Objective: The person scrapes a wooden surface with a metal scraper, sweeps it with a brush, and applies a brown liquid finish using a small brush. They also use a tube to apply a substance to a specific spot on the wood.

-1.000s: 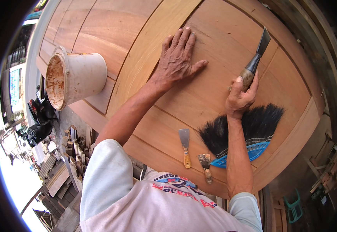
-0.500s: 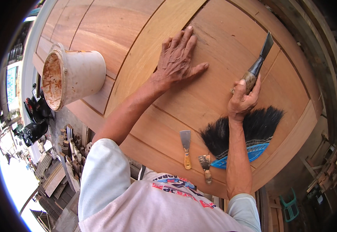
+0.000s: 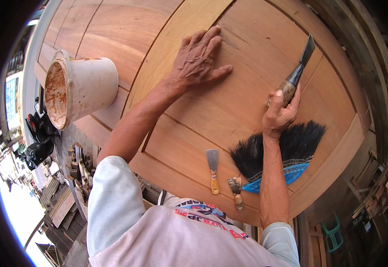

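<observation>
My left hand (image 3: 198, 58) rests on the wooden door panel (image 3: 247, 80), near the groove beside a paler strip, with fingers spread and thumb out to the right. In my right hand (image 3: 280, 111) a chisel (image 3: 297, 73) is gripped by its worn wooden handle, the dark metal blade pointing up and away, apparently above the panel. Below my right forearm lies a broom head (image 3: 251, 158) with black bristles and a blue plastic base. A putty knife (image 3: 213, 169) with a yellowish handle and a smaller stained scraper (image 3: 235, 191) lie on the wood near my body.
A white plastic bucket (image 3: 94, 84), smeared reddish-brown inside, lies tipped on its side at the panel's left. Wood offcuts (image 3: 76, 173) are piled at lower left. Beyond the right edge are a green plastic chair (image 3: 333, 233) and long timber boards (image 3: 367, 58).
My left hand has slid a little to the left across the panel, its fingers less stretched. The right hand and the chisel stay nearly where they were.
</observation>
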Tool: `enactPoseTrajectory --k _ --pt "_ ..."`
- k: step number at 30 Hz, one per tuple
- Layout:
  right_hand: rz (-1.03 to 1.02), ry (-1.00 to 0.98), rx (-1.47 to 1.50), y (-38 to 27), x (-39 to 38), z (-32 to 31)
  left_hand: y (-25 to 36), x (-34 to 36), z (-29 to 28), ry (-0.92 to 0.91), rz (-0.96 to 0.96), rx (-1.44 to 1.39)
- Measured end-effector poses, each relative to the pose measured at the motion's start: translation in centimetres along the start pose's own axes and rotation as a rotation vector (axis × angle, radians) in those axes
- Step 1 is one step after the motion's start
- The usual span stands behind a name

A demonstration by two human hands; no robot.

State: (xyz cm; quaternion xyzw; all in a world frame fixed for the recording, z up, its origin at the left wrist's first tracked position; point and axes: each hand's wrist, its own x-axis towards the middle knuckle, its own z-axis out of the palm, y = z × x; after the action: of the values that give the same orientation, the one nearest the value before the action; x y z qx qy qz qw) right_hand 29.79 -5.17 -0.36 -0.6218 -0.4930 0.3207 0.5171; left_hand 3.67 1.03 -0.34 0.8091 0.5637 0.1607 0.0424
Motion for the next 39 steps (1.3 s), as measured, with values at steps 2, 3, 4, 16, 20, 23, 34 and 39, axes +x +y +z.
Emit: enactPoseTrajectory --k 2,3,4,16,20,23,34,39 --pt "-0.035 0.011 -0.043 0.5 0.0 -0.1 -0.1 -0.1 0.1 0.001 0.002 -0.01" --pt "-0.032 0.009 -0.044 0.5 0.0 -0.1 -0.1 -0.1 0.1 0.001 0.002 -0.014" --pt "-0.028 0.008 -0.046 0.5 0.0 -0.1 -0.1 -0.2 0.1 0.003 0.003 -0.015" --pt "-0.009 0.008 0.003 -0.5 -0.1 0.2 -0.2 -1.2 0.1 0.035 0.019 0.018" --pt "-0.027 0.023 0.012 -0.3 0.0 0.3 0.2 -1.0 -0.2 0.017 0.007 -0.013" --pt "-0.004 0.024 0.007 -0.6 -0.1 0.4 0.4 -0.6 -0.4 -0.008 0.001 -0.002" --pt "-0.006 0.011 -0.022 -0.3 0.0 0.4 1.8 -1.2 0.9 0.08 -0.035 0.002" --pt "-0.02 -0.211 -0.215 -2.3 0.7 -1.5 2.2 -1.7 0.6 0.067 -0.083 -0.087"
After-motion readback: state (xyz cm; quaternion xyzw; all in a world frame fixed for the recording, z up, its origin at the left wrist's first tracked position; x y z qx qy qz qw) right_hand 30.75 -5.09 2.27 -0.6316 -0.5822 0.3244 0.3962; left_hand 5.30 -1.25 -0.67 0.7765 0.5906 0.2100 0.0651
